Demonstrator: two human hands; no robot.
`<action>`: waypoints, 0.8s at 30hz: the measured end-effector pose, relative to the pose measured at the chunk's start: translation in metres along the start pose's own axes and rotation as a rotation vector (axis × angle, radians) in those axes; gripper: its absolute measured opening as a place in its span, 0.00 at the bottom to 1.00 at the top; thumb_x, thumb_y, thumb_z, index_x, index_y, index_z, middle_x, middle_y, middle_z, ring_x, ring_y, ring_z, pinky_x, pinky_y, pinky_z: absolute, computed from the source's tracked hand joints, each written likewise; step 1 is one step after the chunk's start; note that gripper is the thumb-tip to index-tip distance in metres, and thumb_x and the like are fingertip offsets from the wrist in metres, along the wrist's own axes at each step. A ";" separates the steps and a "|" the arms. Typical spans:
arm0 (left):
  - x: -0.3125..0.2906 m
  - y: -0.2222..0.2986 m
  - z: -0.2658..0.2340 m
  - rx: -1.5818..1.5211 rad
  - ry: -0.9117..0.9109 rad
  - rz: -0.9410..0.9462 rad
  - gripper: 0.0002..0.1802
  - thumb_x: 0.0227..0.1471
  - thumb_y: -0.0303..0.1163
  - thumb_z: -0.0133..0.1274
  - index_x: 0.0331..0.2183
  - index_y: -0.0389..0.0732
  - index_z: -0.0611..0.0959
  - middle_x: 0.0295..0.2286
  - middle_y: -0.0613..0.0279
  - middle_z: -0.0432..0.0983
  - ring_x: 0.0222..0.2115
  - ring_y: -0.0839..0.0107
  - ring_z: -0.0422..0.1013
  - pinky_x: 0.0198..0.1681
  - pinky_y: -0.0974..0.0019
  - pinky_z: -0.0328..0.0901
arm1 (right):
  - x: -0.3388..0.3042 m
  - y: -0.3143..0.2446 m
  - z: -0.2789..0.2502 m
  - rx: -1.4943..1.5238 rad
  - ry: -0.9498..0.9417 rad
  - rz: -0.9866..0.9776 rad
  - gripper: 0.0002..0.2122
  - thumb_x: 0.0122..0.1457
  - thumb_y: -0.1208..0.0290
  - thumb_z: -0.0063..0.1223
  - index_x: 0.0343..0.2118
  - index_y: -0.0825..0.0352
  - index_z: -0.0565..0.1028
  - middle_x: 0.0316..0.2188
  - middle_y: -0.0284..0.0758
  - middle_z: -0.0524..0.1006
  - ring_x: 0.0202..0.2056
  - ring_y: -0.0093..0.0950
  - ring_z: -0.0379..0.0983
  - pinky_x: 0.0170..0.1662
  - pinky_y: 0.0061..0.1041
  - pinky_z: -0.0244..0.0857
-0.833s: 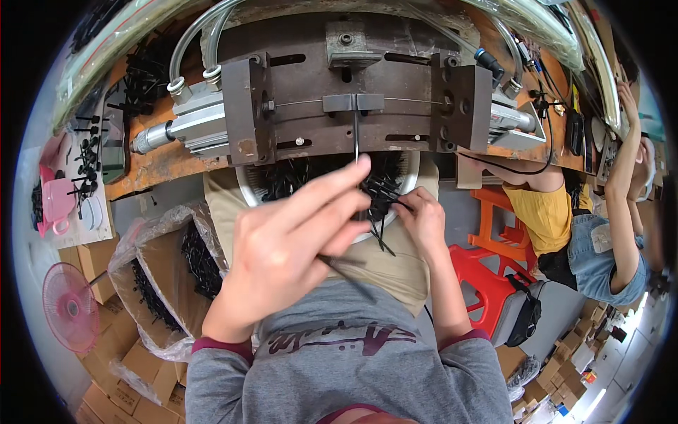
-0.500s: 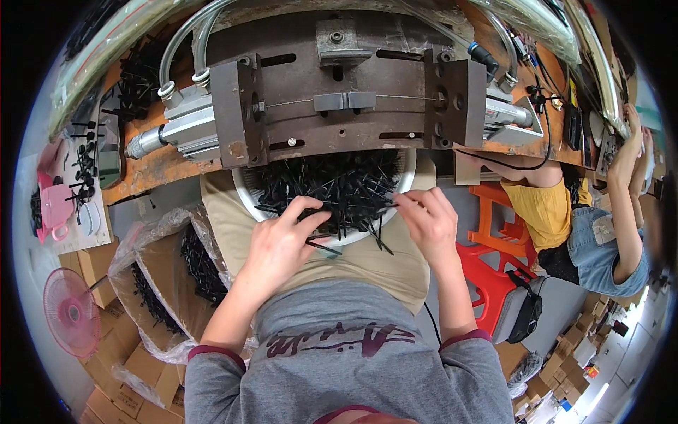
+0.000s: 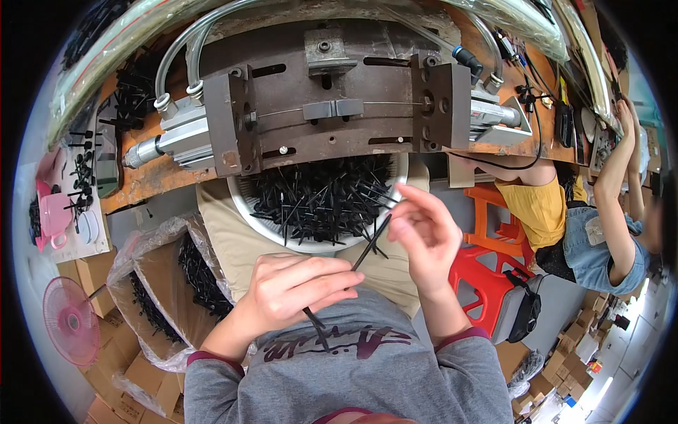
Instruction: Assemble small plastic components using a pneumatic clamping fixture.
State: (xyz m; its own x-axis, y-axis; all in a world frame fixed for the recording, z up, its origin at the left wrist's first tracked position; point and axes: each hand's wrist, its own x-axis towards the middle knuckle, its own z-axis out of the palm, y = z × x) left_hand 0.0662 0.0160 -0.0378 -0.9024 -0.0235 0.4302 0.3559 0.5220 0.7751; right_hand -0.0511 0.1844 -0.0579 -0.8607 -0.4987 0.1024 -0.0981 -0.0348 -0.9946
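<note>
In front of my grey shirt, my left hand is closed around a thin black stick-like part that slants up to the right. Its lower end pokes out below my fingers. Close to the upper end, my right hand has its thumb and index finger apart, with no part visible in its grip; whether the thumb touches the stick is unclear. Beyond both hands, a white basin on my lap holds a heap of similar black parts.
A brown metal fixture with air cylinders overhangs the basin's far side. Left are a plastic-lined box of black parts and a pink fan. Right, a red stool stands near a co-worker in yellow shorts.
Both hands have drawn back from the heap toward my body. My left hand now holds a black stick-like part, and my right hand has turned with fingers raised.
</note>
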 end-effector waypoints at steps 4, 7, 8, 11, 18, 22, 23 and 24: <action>0.001 0.001 0.000 0.041 -0.003 0.028 0.15 0.34 0.30 0.67 0.31 0.41 0.85 0.27 0.64 0.79 0.22 0.72 0.76 0.21 0.72 0.68 | 0.005 -0.009 -0.001 0.511 -0.222 0.387 0.10 0.60 0.76 0.51 0.41 0.76 0.75 0.25 0.41 0.77 0.23 0.24 0.74 0.25 0.19 0.68; 0.002 0.003 -0.001 0.053 -0.004 0.024 0.16 0.33 0.30 0.68 0.31 0.41 0.86 0.27 0.65 0.79 0.22 0.73 0.75 0.21 0.74 0.67 | 0.010 -0.015 0.003 0.436 -0.222 0.409 0.08 0.61 0.76 0.48 0.34 0.78 0.76 0.27 0.45 0.77 0.23 0.29 0.75 0.21 0.21 0.70; 0.003 0.005 -0.002 0.047 -0.007 0.017 0.15 0.34 0.30 0.67 0.31 0.41 0.85 0.27 0.64 0.79 0.22 0.73 0.75 0.21 0.73 0.68 | 0.010 -0.014 0.004 0.443 -0.200 0.402 0.09 0.61 0.76 0.48 0.34 0.78 0.75 0.26 0.45 0.77 0.22 0.28 0.75 0.21 0.21 0.70; 0.003 0.009 -0.010 -0.017 -0.055 0.024 0.14 0.35 0.29 0.66 0.31 0.40 0.85 0.28 0.64 0.79 0.22 0.73 0.75 0.21 0.73 0.68 | 0.011 -0.011 0.002 0.493 -0.107 0.372 0.09 0.62 0.74 0.48 0.33 0.76 0.76 0.25 0.43 0.77 0.20 0.26 0.74 0.22 0.20 0.68; 0.004 0.008 -0.007 0.132 0.020 0.065 0.15 0.32 0.31 0.66 0.30 0.45 0.87 0.36 0.65 0.80 0.15 0.81 0.67 0.17 0.77 0.60 | 0.016 -0.022 0.005 0.491 -0.149 0.377 0.16 0.67 0.66 0.40 0.35 0.76 0.75 0.24 0.44 0.79 0.18 0.25 0.74 0.23 0.19 0.68; 0.003 0.008 -0.007 0.242 -0.022 0.104 0.16 0.30 0.33 0.68 0.30 0.46 0.87 0.40 0.65 0.80 0.12 0.83 0.61 0.15 0.77 0.56 | 0.015 -0.029 0.012 0.476 -0.134 0.369 0.17 0.67 0.65 0.39 0.35 0.76 0.75 0.23 0.44 0.79 0.16 0.24 0.74 0.21 0.19 0.67; 0.004 0.008 -0.008 0.234 -0.020 0.117 0.15 0.32 0.31 0.66 0.30 0.44 0.87 0.40 0.64 0.80 0.12 0.84 0.61 0.15 0.78 0.55 | 0.015 -0.030 0.013 0.475 -0.133 0.374 0.17 0.67 0.65 0.39 0.35 0.76 0.75 0.23 0.44 0.79 0.16 0.24 0.74 0.21 0.19 0.67; 0.005 0.008 -0.008 0.227 -0.018 0.129 0.14 0.34 0.30 0.64 0.31 0.42 0.86 0.40 0.63 0.80 0.13 0.85 0.62 0.14 0.79 0.55 | 0.014 -0.031 0.014 0.475 -0.132 0.380 0.17 0.67 0.65 0.39 0.35 0.76 0.75 0.23 0.44 0.79 0.16 0.24 0.74 0.21 0.19 0.67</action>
State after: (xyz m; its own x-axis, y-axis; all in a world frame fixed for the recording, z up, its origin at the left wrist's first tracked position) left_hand 0.0663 0.0128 -0.0254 -0.8577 0.0698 0.5093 0.4068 0.6978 0.5895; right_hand -0.0533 0.1664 -0.0263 -0.7197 -0.6539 -0.2333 0.4619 -0.2000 -0.8641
